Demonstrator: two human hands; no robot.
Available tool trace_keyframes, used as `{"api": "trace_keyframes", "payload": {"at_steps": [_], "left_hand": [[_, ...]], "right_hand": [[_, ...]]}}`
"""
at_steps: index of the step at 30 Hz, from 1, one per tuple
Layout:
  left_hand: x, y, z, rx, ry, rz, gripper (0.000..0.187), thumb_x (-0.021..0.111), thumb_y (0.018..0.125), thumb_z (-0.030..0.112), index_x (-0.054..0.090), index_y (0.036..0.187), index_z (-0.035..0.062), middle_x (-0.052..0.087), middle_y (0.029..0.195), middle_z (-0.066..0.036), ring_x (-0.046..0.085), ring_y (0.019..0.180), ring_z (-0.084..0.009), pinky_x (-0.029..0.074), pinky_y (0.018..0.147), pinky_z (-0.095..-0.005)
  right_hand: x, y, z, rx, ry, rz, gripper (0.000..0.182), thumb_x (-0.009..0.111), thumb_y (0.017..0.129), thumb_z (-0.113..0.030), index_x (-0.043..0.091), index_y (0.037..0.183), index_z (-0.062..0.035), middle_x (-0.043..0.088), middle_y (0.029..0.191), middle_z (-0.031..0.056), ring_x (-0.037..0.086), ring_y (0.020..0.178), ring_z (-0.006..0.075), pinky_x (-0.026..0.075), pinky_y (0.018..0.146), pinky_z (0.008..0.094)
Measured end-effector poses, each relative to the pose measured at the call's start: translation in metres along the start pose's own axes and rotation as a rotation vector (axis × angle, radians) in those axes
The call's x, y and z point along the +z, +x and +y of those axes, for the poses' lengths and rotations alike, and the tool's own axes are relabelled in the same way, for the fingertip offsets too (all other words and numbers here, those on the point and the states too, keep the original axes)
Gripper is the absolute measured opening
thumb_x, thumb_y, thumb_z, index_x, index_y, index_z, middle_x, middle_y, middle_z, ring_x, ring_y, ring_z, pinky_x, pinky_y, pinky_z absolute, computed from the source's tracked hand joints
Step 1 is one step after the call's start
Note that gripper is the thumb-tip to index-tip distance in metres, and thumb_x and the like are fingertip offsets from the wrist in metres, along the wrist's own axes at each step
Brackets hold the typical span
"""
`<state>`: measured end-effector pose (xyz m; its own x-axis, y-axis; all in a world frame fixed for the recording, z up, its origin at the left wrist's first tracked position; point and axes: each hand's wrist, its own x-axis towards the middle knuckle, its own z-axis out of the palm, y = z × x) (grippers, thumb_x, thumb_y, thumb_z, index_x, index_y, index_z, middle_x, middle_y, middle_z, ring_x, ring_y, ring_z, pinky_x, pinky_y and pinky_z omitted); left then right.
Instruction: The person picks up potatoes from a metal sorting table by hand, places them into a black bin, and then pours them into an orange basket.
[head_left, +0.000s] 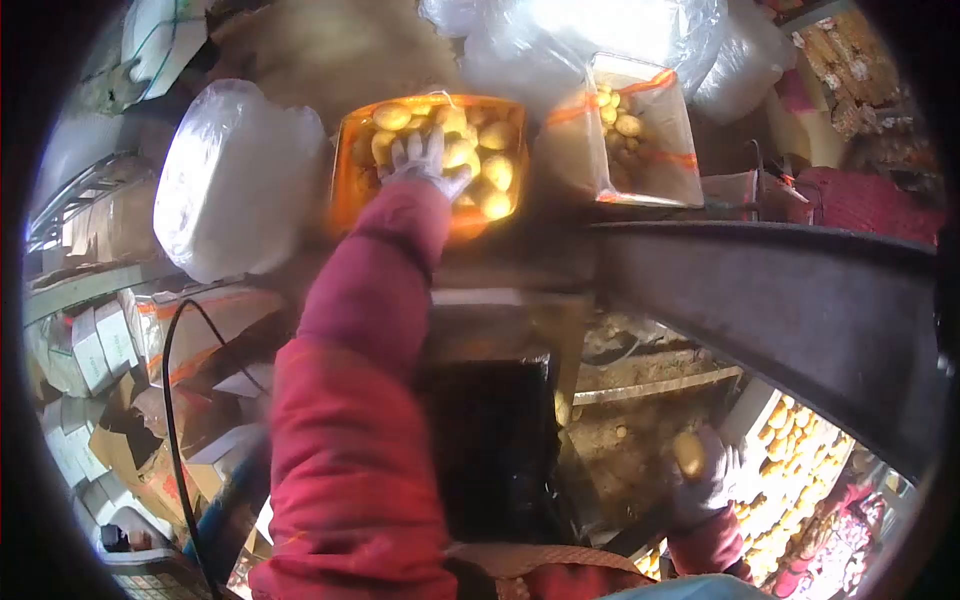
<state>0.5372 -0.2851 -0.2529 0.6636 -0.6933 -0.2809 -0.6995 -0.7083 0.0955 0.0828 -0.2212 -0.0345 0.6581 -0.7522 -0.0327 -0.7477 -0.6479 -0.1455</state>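
An orange crate [345, 190] full of yellow potatoes [497, 171] stands ahead of me. My left hand [425, 165], in a pale glove, reaches over its near side, and its spread fingers rest on the potatoes without closing round one. Low on the right, my right hand [712, 475], also gloved, is closed on a single potato [689, 454]. That hand is beside a brightly lit bed of many potatoes [800, 455].
A box with orange stripes [655, 165] holds more potatoes, right of the crate. A dark metal beam [780, 290] crosses the right side. Wrapped plastic bundles [235, 180] stand left, above cardboard boxes [130, 440]. A black cable [168, 400] loops at left.
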Motion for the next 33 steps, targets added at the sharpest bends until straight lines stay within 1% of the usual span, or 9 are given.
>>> {"api": "trace_keyframes", "payload": {"at_steps": [5, 9, 14, 20, 24, 27, 30, 32, 33], "left_hand": [[-0.019, -0.007, 0.001, 0.407, 0.004, 0.222, 0.060, 0.053, 0.076, 0.051, 0.043, 0.130, 0.0265, 0.036, 0.136, -0.008, 0.027, 0.129, -0.0331, 0.026, 0.099, -0.0542], [0.005, -0.038, 0.032, 0.751, 0.184, 0.125, 0.066, 0.054, 0.071, 0.055, 0.044, 0.129, 0.0257, 0.036, 0.136, -0.010, 0.027, 0.129, -0.0326, 0.021, 0.101, -0.0542], [0.025, 0.003, 0.026, 0.376, 0.210, 0.332, 0.059, 0.047, 0.079, 0.050, 0.042, 0.131, 0.0233, 0.032, 0.140, -0.002, 0.024, 0.130, -0.0278, 0.021, 0.101, -0.0535], [0.008, 0.016, 0.044, 0.184, 0.116, 0.131, 0.054, 0.038, 0.084, 0.054, 0.041, 0.130, 0.0286, 0.029, 0.141, -0.002, 0.028, 0.125, -0.0316, 0.026, 0.100, -0.0514], [-0.012, -0.001, 0.053, 0.181, 0.158, -0.074, 0.065, 0.035, 0.084, 0.059, 0.022, 0.141, 0.0307, 0.012, 0.149, -0.002, 0.008, 0.136, -0.0347, 0.012, 0.108, -0.0494], [-0.045, -0.034, 0.075, 0.322, 0.097, 0.067, 0.057, 0.047, 0.080, 0.055, 0.044, 0.128, 0.0239, 0.036, 0.138, -0.012, 0.037, 0.124, -0.0321, 0.032, 0.100, -0.0436], [-0.075, -0.091, 0.113, 0.600, -0.559, -0.491, 0.043, 0.055, 0.079, 0.046, 0.061, 0.098, 0.0081, 0.064, 0.085, -0.015, 0.060, 0.080, -0.0307, 0.046, 0.079, -0.0388], [-0.111, -0.157, 0.122, 0.846, -0.815, -0.932, 0.033, 0.050, 0.089, 0.037, 0.061, 0.102, 0.0087, 0.066, 0.088, -0.009, 0.062, 0.074, -0.0179, 0.050, 0.062, -0.0309], [-0.120, -0.185, 0.122, 0.846, -0.811, -0.919, 0.033, 0.050, 0.089, 0.037, 0.061, 0.102, 0.0087, 0.066, 0.088, -0.009, 0.062, 0.074, -0.0179, 0.050, 0.062, -0.0309]], "right_hand": [[0.001, -0.001, 0.003, -0.092, -0.098, 0.044, 0.052, 0.063, 0.078, -0.037, 0.049, 0.114, -0.0017, 0.059, 0.100, 0.0141, 0.057, 0.078, 0.0306, 0.044, 0.072, 0.0425], [0.006, -0.007, 0.008, -0.018, -0.007, 0.060, 0.048, 0.064, 0.077, -0.038, 0.053, 0.110, -0.0044, 0.061, 0.093, 0.0089, 0.057, 0.082, 0.0307, 0.037, 0.087, 0.0458], [0.005, -0.011, 0.017, 0.001, -0.027, -0.003, 0.048, 0.063, 0.077, -0.040, 0.054, 0.109, -0.0051, 0.060, 0.095, 0.0098, 0.056, 0.084, 0.0304, 0.038, 0.085, 0.0458], [0.002, -0.005, 0.009, -0.020, -0.015, 0.049, 0.047, 0.063, 0.077, -0.039, 0.054, 0.108, -0.0051, 0.058, 0.094, 0.0099, 0.054, 0.086, 0.0303, 0.038, 0.084, 0.0451], [-0.004, -0.001, 0.003, -0.065, -0.061, 0.018, 0.053, 0.069, 0.071, -0.026, 0.049, 0.113, -0.0015, 0.058, 0.096, 0.0129, 0.056, 0.082, 0.0318, 0.041, 0.078, 0.0446], [-0.013, 0.008, -0.009, -0.082, -0.056, 0.024, 0.059, 0.073, 0.065, -0.015, 0.048, 0.114, 0.0017, 0.059, 0.094, 0.0155, 0.058, 0.078, 0.0313, 0.046, 0.071, 0.0442], [-0.007, 0.001, -0.005, 0.065, -0.054, -0.014, 0.050, 0.071, 0.069, -0.023, 0.053, 0.110, 0.0001, 0.060, 0.084, 0.0138, 0.058, 0.077, 0.0299, 0.046, 0.072, 0.0440], [-0.006, 0.001, -0.004, 0.020, -0.049, 0.036, 0.050, 0.070, 0.071, -0.025, 0.053, 0.111, -0.0004, 0.060, 0.084, 0.0136, 0.058, 0.077, 0.0308, 0.046, 0.073, 0.0437], [-0.006, 0.000, -0.002, -0.017, -0.054, 0.084, 0.050, 0.069, 0.072, -0.027, 0.053, 0.112, -0.0009, 0.059, 0.084, 0.0135, 0.058, 0.077, 0.0318, 0.046, 0.074, 0.0433]]}}
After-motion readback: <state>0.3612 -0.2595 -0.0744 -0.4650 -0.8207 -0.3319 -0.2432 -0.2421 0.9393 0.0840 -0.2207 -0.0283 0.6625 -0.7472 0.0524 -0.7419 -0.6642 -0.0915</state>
